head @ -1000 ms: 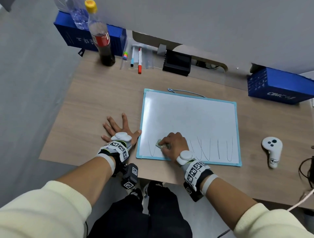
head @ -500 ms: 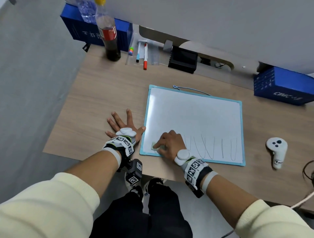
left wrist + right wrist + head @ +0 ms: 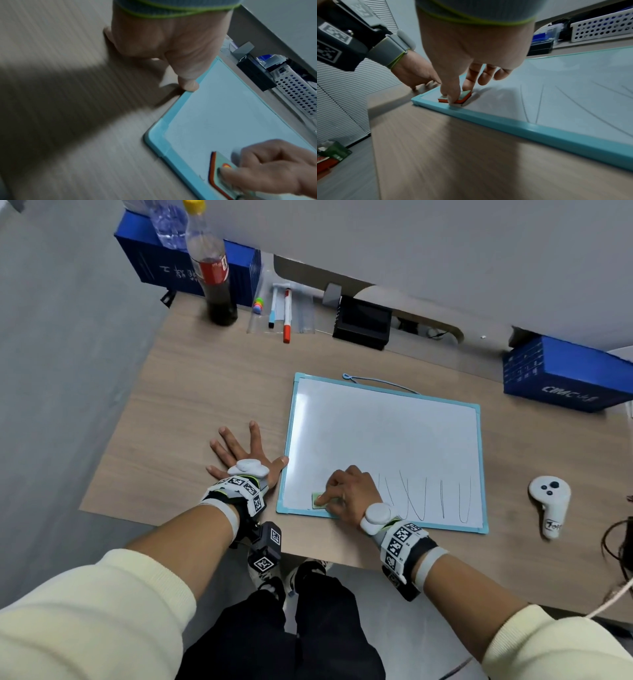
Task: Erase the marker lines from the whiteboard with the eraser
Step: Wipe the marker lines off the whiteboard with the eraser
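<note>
The teal-framed whiteboard (image 3: 376,440) (image 3: 223,108) (image 3: 573,81) lies flat on the wooden desk. Thin marker lines (image 3: 421,494) (image 3: 537,105) loop along its lower right part. A small eraser (image 3: 317,498) (image 3: 217,166) (image 3: 464,95), green on top with an orange layer below, sits on the board near the bottom-left corner. My right hand (image 3: 337,491) (image 3: 271,169) (image 3: 453,93) pinches it between thumb and index finger and presses it down. My left hand (image 3: 239,450) (image 3: 171,47) (image 3: 412,73) lies flat on the desk with fingers spread, thumb touching the board's left frame.
A cola bottle (image 3: 214,282), markers (image 3: 287,314) and a black box (image 3: 363,321) stand along the desk's back. Blue boxes (image 3: 565,374) (image 3: 191,265) sit at the back corners. A white controller (image 3: 549,501) lies right of the board. The desk's front edge runs just below the board.
My right hand has slid the eraser left along the board's bottom edge to the corner, and the leftmost marker loop is gone. The left hand has stayed put.
</note>
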A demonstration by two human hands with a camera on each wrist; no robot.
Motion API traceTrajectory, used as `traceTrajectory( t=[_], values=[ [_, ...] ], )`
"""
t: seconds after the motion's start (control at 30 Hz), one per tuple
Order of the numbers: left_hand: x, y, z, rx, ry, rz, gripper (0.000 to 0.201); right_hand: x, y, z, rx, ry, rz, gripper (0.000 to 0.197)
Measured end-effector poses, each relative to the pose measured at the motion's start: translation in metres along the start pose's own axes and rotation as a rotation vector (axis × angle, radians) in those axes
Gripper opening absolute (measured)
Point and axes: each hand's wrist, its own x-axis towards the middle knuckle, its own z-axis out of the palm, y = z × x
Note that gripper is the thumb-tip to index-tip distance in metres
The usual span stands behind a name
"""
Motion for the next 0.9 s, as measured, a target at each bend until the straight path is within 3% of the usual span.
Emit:
traceTrajectory(
  t=[0.23, 0.67, 0.73, 0.83, 0.9],
  values=[
    [0.005, -0.002, 0.001, 0.005, -0.021, 0.003, 0.101, 0.007, -0.011, 0.007, 0.024, 0.006, -0.085, 0.017],
    [0.005, -0.003, 0.001, 0.007, -0.036, 0.003, 0.101, 0.008, -0.003, 0.005, -0.015, -0.030, -0.063, 0.024],
    [0.004, -0.001, -0.001, 0.009, -0.037, 0.001, 0.101, 0.005, 0.013, -0.006, -0.035, 0.022, -0.007, 0.020],
    [0.002, 0.003, -0.003, 0.016, -0.037, -0.016, 0.100, 0.014, 0.036, -0.026, -0.012, 0.134, 0.218, 0.013],
    [0.003, 0.005, -0.003, 0.011, -0.035, -0.026, 0.101, 0.021, 0.041, -0.031, 0.010, 0.132, 0.297, 0.015]
  ],
)
